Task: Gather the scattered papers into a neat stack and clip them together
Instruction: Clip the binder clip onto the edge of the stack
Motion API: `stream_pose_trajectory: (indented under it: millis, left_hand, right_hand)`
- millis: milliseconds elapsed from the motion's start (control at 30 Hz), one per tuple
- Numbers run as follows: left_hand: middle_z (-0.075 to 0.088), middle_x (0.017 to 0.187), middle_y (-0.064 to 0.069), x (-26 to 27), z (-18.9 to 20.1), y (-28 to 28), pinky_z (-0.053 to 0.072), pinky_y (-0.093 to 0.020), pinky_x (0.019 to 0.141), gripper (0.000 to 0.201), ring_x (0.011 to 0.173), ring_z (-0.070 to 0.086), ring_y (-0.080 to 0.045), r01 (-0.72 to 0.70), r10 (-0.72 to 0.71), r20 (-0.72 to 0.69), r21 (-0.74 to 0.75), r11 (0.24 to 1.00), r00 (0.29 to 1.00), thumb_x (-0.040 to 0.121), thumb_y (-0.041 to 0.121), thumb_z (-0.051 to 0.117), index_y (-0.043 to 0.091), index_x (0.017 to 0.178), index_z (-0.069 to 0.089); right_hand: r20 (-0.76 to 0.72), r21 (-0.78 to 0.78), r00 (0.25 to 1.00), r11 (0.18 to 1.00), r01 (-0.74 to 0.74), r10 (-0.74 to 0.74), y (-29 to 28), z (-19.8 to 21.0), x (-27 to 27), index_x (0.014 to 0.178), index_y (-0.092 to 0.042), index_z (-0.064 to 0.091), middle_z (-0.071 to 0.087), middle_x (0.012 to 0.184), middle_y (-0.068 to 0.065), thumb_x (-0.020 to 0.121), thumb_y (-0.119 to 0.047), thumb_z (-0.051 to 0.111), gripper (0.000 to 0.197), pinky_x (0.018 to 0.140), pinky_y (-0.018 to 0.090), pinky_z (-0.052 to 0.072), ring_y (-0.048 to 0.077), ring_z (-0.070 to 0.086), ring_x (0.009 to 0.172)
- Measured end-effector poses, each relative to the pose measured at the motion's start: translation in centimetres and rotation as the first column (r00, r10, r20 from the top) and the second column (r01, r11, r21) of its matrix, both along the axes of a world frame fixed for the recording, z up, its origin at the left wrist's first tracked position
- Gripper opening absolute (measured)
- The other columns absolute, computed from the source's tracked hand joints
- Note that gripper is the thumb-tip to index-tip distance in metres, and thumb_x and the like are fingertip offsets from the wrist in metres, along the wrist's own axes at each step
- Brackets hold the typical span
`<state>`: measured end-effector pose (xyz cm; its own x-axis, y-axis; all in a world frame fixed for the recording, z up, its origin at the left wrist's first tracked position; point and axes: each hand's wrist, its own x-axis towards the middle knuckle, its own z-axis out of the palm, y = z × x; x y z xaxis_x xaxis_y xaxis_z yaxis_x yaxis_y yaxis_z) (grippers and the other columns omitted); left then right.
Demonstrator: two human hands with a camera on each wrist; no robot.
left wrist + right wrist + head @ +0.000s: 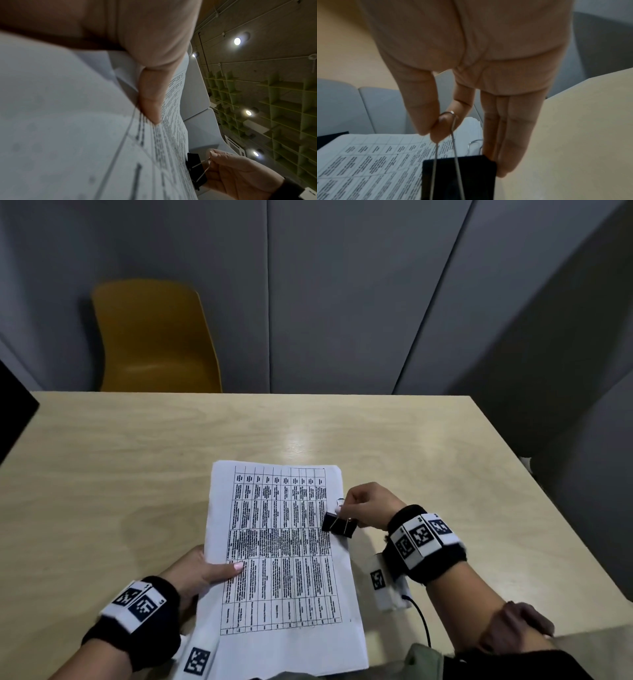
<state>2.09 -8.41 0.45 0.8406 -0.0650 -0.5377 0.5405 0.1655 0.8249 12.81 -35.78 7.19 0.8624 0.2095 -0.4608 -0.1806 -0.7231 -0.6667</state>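
Nearest the viewer, the stack of papers point(281, 559) lies lengthwise away from the body, its near end over the table point(137, 457) edge. The left hand point(195, 573) grips the stack's left edge, thumb on top of the printed sheet. On the right edge sits the black binder clip point(339, 524), its mouth toward the page. The right hand point(366, 505) pinches one wire handle between thumb and forefinger, the other fingers straight beside the clip body. Beyond the table stands a yellow chair point(154, 337).

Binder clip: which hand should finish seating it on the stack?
Right hand: it already pinches the binder clip wire handle at the papers' right edge; the left hand steadies the opposite edge.
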Motion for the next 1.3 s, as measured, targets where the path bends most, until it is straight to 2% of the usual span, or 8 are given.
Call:
stream_pose_trajectory:
  millis: [233, 433, 533, 733, 967, 1067, 1167, 1300]
  left_hand:
    - [0.073, 0.097, -0.017, 0.1, 0.4, -0.1, 0.046, -0.045, 0.095, 0.079, 0.093, 0.068, -0.031, 0.008, -0.007, -0.024, 0.034, 0.999, 1.000, 0.034, 0.020, 0.085, -0.002, 0.106, 0.061]
    - [0.071, 0.103, -0.020, 0.2, 0.7, 0.1, 0.042, -0.056, 0.099, 0.090, 0.102, 0.065, -0.037, 0.010, -0.007, -0.044, 0.050, 0.999, 0.999, 0.029, 0.027, 0.091, -0.001, 0.110, 0.060]
    - [0.072, 0.101, -0.020, 0.2, 1.2, -0.2, 0.042, -0.056, 0.099, 0.077, 0.102, 0.065, -0.036, 0.019, -0.016, -0.052, 0.057, 0.998, 0.999, 0.038, 0.020, 0.086, 0.000, 0.108, 0.060]
    - [0.074, 0.097, -0.016, 0.4, 0.9, 0.0, 0.045, -0.048, 0.097, 0.095, 0.100, 0.065, -0.036, 0.046, -0.044, -0.020, 0.061, 0.997, 0.999, 0.017, 0.036, 0.094, 0.002, 0.101, 0.063]
    - [0.075, 0.087, -0.011, 0.7, 1.2, -0.8, 0.044, -0.043, 0.096, 0.049, 0.079, 0.072, -0.019, 0.064, -0.064, -0.008, 0.026, 0.998, 0.998, 0.050, 0.003, 0.077, 0.000, 0.097, 0.063]
    - [0.073, 0.091, -0.016, 1.0, 1.3, -1.4, 0.047, -0.037, 0.088, 0.046, 0.086, 0.069, -0.025, 0.062, -0.061, -0.016, 0.046, 0.997, 0.998, 0.059, -0.005, 0.073, -0.007, 0.103, 0.060]
    - [0.062, 0.088, -0.018, 1.3, 1.6, -1.7, 0.046, -0.032, 0.083, 0.053, 0.086, 0.059, -0.028, 0.072, -0.073, 0.003, 0.069, 0.995, 0.997, 0.057, 0.007, 0.079, -0.009, 0.102, 0.057]
    - [0.059, 0.062, -0.004, 1.6, 2.3, -2.2, 0.046, -0.020, 0.059, 0.014, 0.063, 0.056, -0.015, 0.112, -0.115, 0.021, 0.122, 0.986, 0.993, 0.076, -0.007, 0.066, -0.003, 0.087, 0.058]
  right_hand:
    - [0.044, 0.016, 0.999, 1.000, 0.013, -0.014, 0.0, 0.7, 0.1, 0.054, -0.017, 0.053, 0.061, 0.066, 0.006, 0.079, -0.022, 0.067, 0.029, 0.066, 0.033, 0.049, 0.019, 0.056, 0.063]
    - [0.069, 0.093, 0.997, 0.995, 0.033, -0.039, -0.1, 0.8, 0.3, 0.061, -0.021, 0.053, 0.063, 0.068, 0.002, 0.076, -0.025, 0.072, 0.024, 0.080, 0.043, 0.054, 0.020, 0.059, 0.069]
    - [0.034, 0.108, 0.999, 0.994, 0.029, -0.033, -0.1, 0.9, 0.2, 0.080, -0.021, 0.057, 0.063, 0.077, 0.005, 0.070, -0.017, 0.078, 0.024, 0.084, 0.042, 0.052, 0.020, 0.059, 0.074]
    - [0.017, -0.107, 0.997, 0.991, -0.077, 0.079, -0.4, 2.1, 0.1, 0.129, -0.024, 0.046, 0.059, 0.097, 0.001, 0.063, -0.017, 0.084, 0.076, 0.086, 0.032, 0.050, 0.020, 0.060, 0.093]
    - [0.386, 0.022, 0.922, 0.999, -0.037, 0.026, 0.6, 5.4, 0.7, 0.086, -0.021, 0.055, 0.067, 0.085, 0.001, 0.063, -0.005, 0.083, 0.039, 0.073, 0.023, 0.055, 0.017, 0.065, 0.080]
    - [0.516, 0.070, 0.856, 0.996, -0.062, 0.016, 1.8, 7.2, 2.0, 0.070, -0.022, 0.051, 0.071, 0.083, 0.008, 0.058, -0.001, 0.083, 0.040, 0.072, 0.034, 0.058, 0.023, 0.068, 0.077]
    - [0.526, 0.103, 0.850, 0.990, -0.100, 0.031, 2.5, 8.6, 3.3, 0.061, -0.023, 0.045, 0.071, 0.078, 0.010, 0.058, 0.005, 0.082, 0.046, 0.074, 0.041, 0.058, 0.023, 0.070, 0.076]
    - [0.489, 0.077, 0.865, 0.982, -0.174, 0.115, 2.7, 9.9, 4.2, 0.063, -0.019, 0.045, 0.070, 0.078, 0.011, 0.059, 0.008, 0.080, 0.044, 0.077, 0.045, 0.058, 0.024, 0.071, 0.082]
